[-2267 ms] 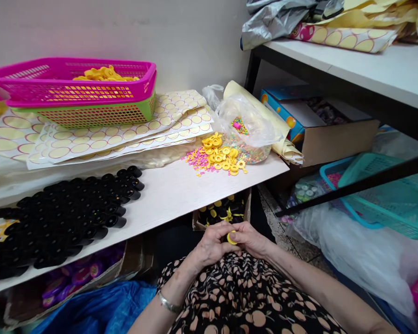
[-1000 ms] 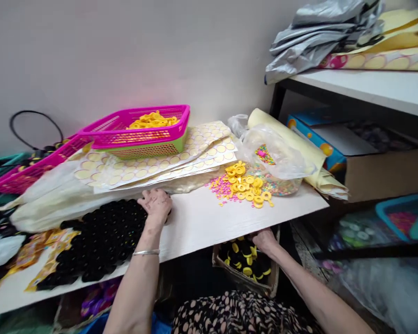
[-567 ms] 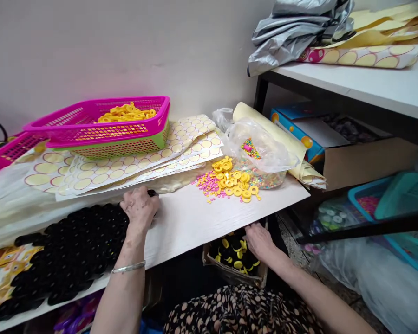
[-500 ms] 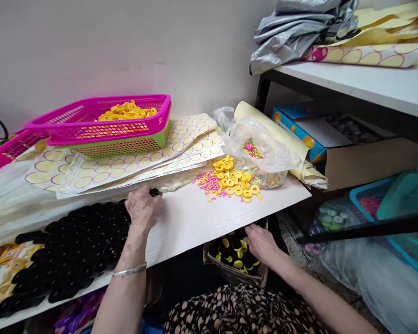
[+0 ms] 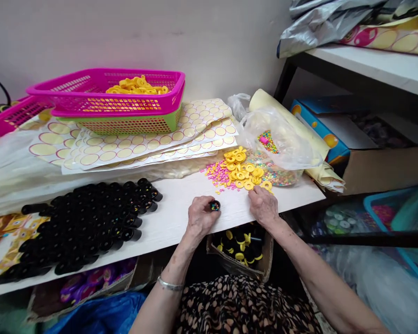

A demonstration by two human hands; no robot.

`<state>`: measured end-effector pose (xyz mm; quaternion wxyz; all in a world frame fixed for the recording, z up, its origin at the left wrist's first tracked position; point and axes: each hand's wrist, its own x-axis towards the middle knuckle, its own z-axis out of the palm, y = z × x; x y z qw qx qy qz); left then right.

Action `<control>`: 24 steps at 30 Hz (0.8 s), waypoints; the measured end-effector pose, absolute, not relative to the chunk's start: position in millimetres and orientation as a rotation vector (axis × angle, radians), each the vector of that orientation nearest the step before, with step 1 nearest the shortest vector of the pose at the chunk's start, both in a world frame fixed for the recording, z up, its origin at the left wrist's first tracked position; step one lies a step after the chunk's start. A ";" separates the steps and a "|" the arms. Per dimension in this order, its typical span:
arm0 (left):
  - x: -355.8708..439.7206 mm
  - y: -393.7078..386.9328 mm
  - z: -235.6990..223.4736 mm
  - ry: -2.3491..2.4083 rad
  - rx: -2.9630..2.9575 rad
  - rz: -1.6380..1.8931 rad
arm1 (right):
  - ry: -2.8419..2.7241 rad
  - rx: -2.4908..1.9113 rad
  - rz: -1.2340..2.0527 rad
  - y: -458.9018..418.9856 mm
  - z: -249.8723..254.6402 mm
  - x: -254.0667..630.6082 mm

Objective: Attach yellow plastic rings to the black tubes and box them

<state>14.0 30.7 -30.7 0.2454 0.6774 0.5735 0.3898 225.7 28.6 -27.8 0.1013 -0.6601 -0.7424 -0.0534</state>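
My left hand (image 5: pixel 202 216) is closed around a small black tube (image 5: pixel 215 205), its open mouth facing up with coloured beads inside. Over the white tabletop, my right hand (image 5: pixel 264 205) has its fingers curled together at the near edge of a pile of yellow ring-shaped caps (image 5: pixel 242 171). Whether a cap is between those fingers is hidden. Small pink beads (image 5: pixel 218 174) lie scattered beside the caps. To the left, many black tubes (image 5: pixel 87 222) stand packed together, some with coloured bits showing in them. Below the table edge, a cardboard box (image 5: pixel 226 262) contains black tubes with yellow caps (image 5: pixel 239 246).
A pink basket (image 5: pixel 118 109) of yellow pieces sits stacked on a green one, on sheets of round stickers (image 5: pixel 153 141). A clear bag of coloured beads (image 5: pixel 282 144) lies behind the caps. A shelf (image 5: pixel 376 65) stands at right, with a blue box (image 5: pixel 320 130) beneath it.
My left hand has moved right from beside the black tubes, bringing one tube along. My right hand has risen from the cardboard box to the yellow caps. The view has shifted slightly.
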 end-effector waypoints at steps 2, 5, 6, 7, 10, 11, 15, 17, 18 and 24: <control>13.4 29.1 -34.5 1.534 1.822 1.105 | -2.226 -1.921 -0.128 23.9 -24.7 220.9; 13.4 27.5 -39.8 1.525 1.857 1.107 | -2.273 -1.838 0.121 16.4 -18.6 209.5; 13.4 27.2 -41.3 1.525 1.882 1.094 | -2.284 -1.818 0.221 15.1 -17.0 205.4; 13.4 27.1 -42.4 1.524 1.904 1.082 | -2.287 -1.814 0.307 14.9 -15.9 201.7; 13.0 27.2 -43.7 1.511 1.925 1.058 | -2.211 -1.891 0.436 19.4 -15.2 195.0; 12.8 27.2 -43.3 1.511 1.922 1.049 | -2.170 -1.917 0.454 21.8 -15.6 194.5; 12.5 26.9 -39.2 1.532 1.920 0.980 | -2.083 -1.876 0.508 27.5 -19.4 198.3; 12.5 26.8 -37.8 1.535 1.936 0.941 | -2.097 -1.791 0.507 25.6 -22.7 200.8; 12.6 26.8 -37.5 1.534 1.943 0.927 | -2.109 -1.759 0.491 23.7 -24.6 201.5; 13.7 27.0 -38.2 1.522 1.968 0.925 | -2.007 -1.603 0.404 15.3 -28.1 190.5</control>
